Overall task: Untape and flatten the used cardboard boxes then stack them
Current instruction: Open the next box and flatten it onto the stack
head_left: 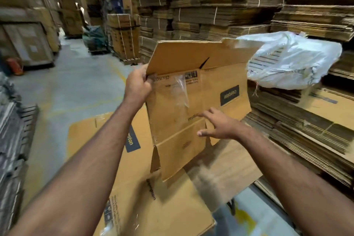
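Note:
A flattened brown cardboard box (220, 74) with upside-down dark logo print hangs upright in front of me, its top flaps tipped forward. My left hand (138, 86) grips its upper left edge. A loose strip of clear tape (181, 90) dangles on its face near that hand. My right hand (218, 125) has its fingers spread and straight, fingertips at the lower middle of the box face, holding nothing. Below lies a pile of flattened boxes (145, 197) of the same print on the floor.
Low stacks of flat cardboard (306, 130) fill the right side, with a white woven sack (291, 61) on top. Tall tied bundles of cardboard (210, 9) rise behind. A concrete aisle (76, 86) runs left, lined with more cartons (28, 44).

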A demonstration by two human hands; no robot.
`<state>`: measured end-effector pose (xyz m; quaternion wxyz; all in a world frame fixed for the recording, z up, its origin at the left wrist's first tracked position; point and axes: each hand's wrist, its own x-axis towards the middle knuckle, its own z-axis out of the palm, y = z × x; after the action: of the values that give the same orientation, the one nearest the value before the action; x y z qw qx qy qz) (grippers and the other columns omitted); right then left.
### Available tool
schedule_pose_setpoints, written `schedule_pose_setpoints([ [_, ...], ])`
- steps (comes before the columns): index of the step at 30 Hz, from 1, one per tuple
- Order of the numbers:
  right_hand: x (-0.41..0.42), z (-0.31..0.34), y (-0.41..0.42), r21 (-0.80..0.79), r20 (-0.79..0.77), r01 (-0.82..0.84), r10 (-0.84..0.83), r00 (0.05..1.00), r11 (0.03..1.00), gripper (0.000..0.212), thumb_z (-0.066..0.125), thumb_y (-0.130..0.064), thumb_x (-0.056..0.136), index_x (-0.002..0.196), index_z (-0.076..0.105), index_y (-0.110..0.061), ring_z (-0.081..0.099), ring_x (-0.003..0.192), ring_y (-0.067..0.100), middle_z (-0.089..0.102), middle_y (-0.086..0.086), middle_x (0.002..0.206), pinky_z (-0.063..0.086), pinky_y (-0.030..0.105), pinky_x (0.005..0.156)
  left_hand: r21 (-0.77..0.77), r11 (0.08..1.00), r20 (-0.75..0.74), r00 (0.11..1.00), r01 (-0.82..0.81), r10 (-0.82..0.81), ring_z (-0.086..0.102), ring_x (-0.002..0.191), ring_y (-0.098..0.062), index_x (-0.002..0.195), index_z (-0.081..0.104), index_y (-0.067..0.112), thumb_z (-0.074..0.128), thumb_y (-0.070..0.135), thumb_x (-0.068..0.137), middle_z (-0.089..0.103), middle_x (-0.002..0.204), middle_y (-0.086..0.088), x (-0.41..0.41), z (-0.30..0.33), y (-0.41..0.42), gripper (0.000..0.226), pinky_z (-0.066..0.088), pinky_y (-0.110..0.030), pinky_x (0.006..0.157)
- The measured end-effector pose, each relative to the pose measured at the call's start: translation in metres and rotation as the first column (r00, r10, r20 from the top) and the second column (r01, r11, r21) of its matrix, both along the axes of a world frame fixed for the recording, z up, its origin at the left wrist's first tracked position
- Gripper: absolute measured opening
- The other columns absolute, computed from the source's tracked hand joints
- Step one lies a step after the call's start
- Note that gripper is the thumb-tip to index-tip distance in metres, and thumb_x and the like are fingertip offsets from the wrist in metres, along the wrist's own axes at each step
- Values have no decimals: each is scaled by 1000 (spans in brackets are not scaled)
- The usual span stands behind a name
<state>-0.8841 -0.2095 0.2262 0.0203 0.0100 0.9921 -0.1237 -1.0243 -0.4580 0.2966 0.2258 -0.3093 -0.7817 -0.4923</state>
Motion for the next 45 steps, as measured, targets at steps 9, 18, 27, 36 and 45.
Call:
schedule_pose_setpoints([
  [9,-1,-47,-105,-140,-158,188,-209,965,972,121,33,-91,71,156,-5,-13,10,150,30,-3,9,165,31,57,113,89,978,20,982,-191,190,63,85,-28,110,67,23,53,22,89,72,91,-4,27,2,23,26,50,-36,66],
  [18,34,-42,-87,44,-398,252,-215,892,967,79,62,-15,84,153,22,-17,51,119,34,44,9,140,50,43,88,134,967,55,976,-215,209,31,50,-9,75,50,18,51,7,91,34,54,7,70,-11,8,20,24,-28,45],
  [27,60,-11,-62,271,-657,68,133,742,960,55,56,-8,81,134,50,-18,61,86,34,61,9,113,50,38,52,337,855,174,919,-393,354,60,73,-14,101,63,6,56,17,93,67,84,-4,139,-5,-31,16,49,-27,64],
  [36,90,-42,-52,395,-304,-267,399,865,879,61,60,-10,88,144,41,-26,52,116,34,51,8,139,50,43,86,304,714,736,631,-631,245,62,68,-22,103,58,-9,66,6,81,61,85,-15,252,-100,-89,27,57,-31,64],
  [45,113,-93,-106,479,-17,-354,412,911,803,41,43,-10,98,135,46,-26,44,130,31,56,-4,135,45,37,91,231,700,971,205,-676,-123,63,43,-10,83,60,5,60,12,96,68,59,-8,308,-173,-157,15,51,-18,42],
])
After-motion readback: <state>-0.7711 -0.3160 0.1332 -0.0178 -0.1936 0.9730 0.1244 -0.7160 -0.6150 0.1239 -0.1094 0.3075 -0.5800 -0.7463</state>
